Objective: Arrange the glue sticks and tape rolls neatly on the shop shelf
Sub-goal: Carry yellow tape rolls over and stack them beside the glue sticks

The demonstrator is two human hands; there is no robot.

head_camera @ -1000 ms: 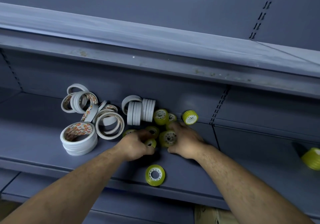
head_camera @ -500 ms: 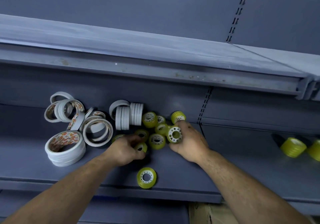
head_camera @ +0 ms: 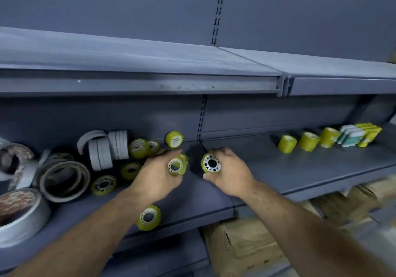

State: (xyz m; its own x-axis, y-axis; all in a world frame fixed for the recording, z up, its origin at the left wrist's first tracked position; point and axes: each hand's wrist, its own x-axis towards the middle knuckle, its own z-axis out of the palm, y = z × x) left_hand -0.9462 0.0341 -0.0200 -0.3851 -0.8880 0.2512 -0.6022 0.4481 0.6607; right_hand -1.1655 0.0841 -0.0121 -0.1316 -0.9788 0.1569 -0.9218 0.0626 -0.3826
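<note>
Small yellow-green tape rolls held above the grey metal shelf (head_camera: 300, 169).
The left hand (head_camera: 159, 176) clasps the left roll (head_camera: 177, 165), the right hand (head_camera: 230, 171) the star-printed roll (head_camera: 211, 163), fingers curled; light, stiff, likely slick: grip the rims.

Just below the slotted upright (head_camera: 201, 122) on the back wall, the right hand (head_camera: 232, 174) grips a yellow tape roll (head_camera: 211, 163) with its white patterned core facing the camera. Just left of the upright, the left hand (head_camera: 157, 177) grips a second yellow roll (head_camera: 177, 166). Further left, loose yellow rolls (head_camera: 104, 185) and white tape rolls (head_camera: 111, 150) lie on the shelf (head_camera: 300, 169). Well right of the upright, three yellow rolls (head_camera: 308, 141) stand in a row beside small packs (head_camera: 351, 138).
</note>
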